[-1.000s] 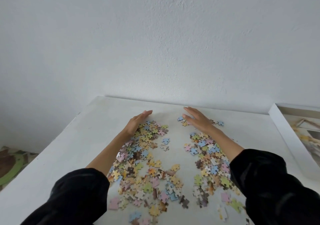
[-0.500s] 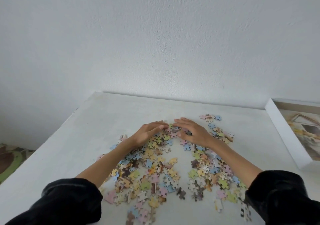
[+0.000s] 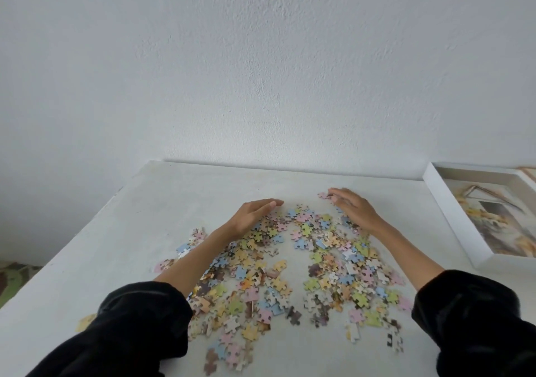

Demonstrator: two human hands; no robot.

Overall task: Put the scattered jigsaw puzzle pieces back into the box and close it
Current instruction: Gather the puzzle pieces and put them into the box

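Fingers first: the left hand's fingers (image 3: 271, 203) are straight and pressed together, gripping nothing, with the edge of the left hand (image 3: 255, 214) set down at the far left rim of the puzzle pieces (image 3: 278, 263). The right hand's fingers (image 3: 340, 195) are spread and only gently bent, lying flat over a few stray pink pieces at the far right corner, and nothing is pinched there either. Half a second ago both sets of fingertips met in the middle at the far edge of the pile. Now they've split apart, and the right hand (image 3: 353, 211) has gone out wide to the right.

The pieces fan back from both palms toward the person in two loose heaps on the white desk (image 3: 174, 202), with a thin bare strip between the heaps. More pieces lie outside the left forearm.

The black sleeves (image 3: 130, 327) cover the nearest pieces. The box (image 3: 452, 217) sits open on the desk, well right of the right hand. It is cut off by the picture's edge, and the print inside it is too blurred to read.
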